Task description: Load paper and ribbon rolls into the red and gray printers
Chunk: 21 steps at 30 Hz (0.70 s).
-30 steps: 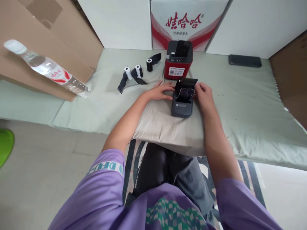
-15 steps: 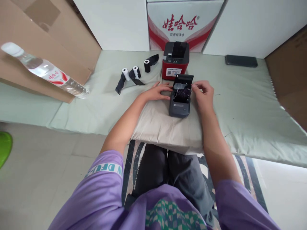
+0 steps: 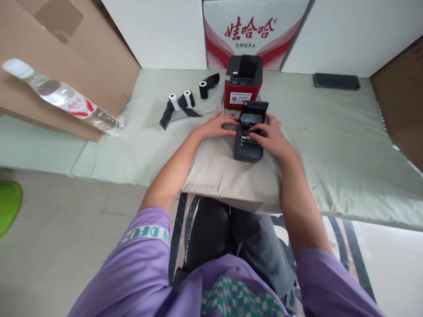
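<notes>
A small dark grey label printer (image 3: 248, 152) stands on the pale green cloth with its lid (image 3: 256, 107) tilted up at the back. My left hand (image 3: 218, 126) rests at its left side, fingers stretched and thumb apart, the tips touching the casing. Over the uncovered paper bay reaches my right hand (image 3: 272, 135); its index finger and thumb are apart and dip into the bay from the right. Other fingers of that hand lie beside the lid. Light and dark parts show inside the bay, but my fingers cover much of it.
Behind stands a red and black printer (image 3: 243, 83). Several paper rolls lie to the left, among them a white roll (image 3: 173, 101) and a black roll (image 3: 203, 90). A water bottle (image 3: 62, 97) leans against a cardboard box (image 3: 109, 57). A black phone-like slab (image 3: 336, 81) lies at right.
My right hand has moved left from the lid's right edge into the bay. The dark sheet that stood up there no longer shows. My left hand has stayed at the casing.
</notes>
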Available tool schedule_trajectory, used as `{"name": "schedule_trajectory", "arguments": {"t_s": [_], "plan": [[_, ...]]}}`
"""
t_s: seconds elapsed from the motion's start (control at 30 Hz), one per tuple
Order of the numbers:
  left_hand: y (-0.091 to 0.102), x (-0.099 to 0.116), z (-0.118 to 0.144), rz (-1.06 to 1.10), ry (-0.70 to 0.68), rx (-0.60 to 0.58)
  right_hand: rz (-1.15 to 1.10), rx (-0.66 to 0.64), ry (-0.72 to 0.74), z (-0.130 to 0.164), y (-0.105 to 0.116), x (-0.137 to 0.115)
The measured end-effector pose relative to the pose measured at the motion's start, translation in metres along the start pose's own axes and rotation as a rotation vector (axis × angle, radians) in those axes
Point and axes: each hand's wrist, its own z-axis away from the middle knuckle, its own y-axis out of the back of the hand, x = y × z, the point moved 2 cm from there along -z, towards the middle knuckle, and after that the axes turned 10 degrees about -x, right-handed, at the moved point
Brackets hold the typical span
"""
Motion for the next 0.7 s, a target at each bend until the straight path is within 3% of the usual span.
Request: {"name": "schedule_trajectory", "arguments": {"t_s": [0.33,0.47,0.7], "plan": [[0.001,0.003,0.001,0.004,0.019,0.002,-0.047,0.046,-0.106,-0.012,-0.002,-0.006],[0.001,0.003,0.002,-0.003,0.018,-0.004,-0.034,0.026,-0.045,-0.008,-0.002,-0.013],[0.000,-0.001,-0.001,-0.012,0.018,-0.005,-0.093,0.274,0.140,0.008,0.013,-0.027]]}}
